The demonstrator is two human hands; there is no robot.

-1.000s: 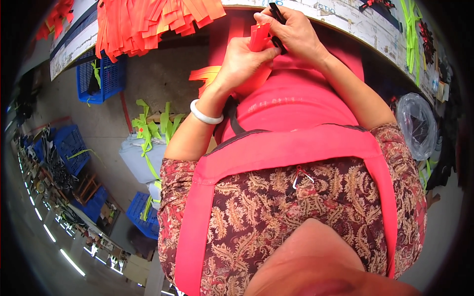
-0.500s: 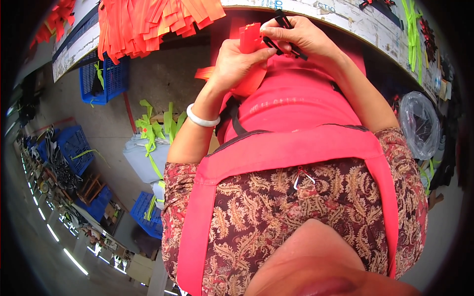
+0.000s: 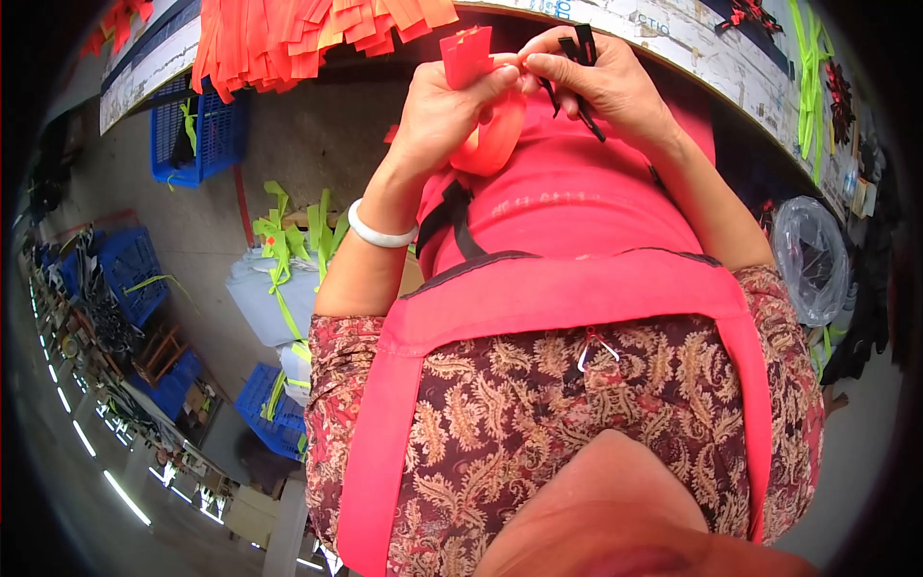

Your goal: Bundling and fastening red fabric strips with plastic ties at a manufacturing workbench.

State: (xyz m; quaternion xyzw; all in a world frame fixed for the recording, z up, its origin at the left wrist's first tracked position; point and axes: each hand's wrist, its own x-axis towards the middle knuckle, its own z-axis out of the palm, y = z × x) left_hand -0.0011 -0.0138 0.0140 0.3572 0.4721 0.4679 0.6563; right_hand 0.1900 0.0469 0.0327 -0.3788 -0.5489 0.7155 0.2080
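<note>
My left hand [image 3: 437, 120] is closed round a bright orange-red fabric strap [image 3: 465, 58]. The strap's folded end sticks up above the fist, and a loop of it [image 3: 495, 144] hangs below in front of the red apron [image 3: 577, 221]. Several narrow black pieces [image 3: 585, 46], perhaps straps or buckles, are held in my right hand [image 3: 615, 91], poking out above and below its fingers. Right thumb and forefinger pinch close together beside the left thumb, at the strap's edge. What exactly lies between those fingertips is too small to tell.
A thick heap of orange strips [image 3: 298, 38] overhangs the worn white table [image 3: 663, 37] ahead. Green strips [image 3: 812, 82] and dark red-black bundles [image 3: 750, 14] lie at its right. A blue crate [image 3: 197, 144] stands left; a clear plastic bag [image 3: 812, 260] hangs right.
My hands have drawn together, the right fingertips now meeting near the left thumb. The black pieces have turned more upright in the right hand. The view has shifted slightly.
</note>
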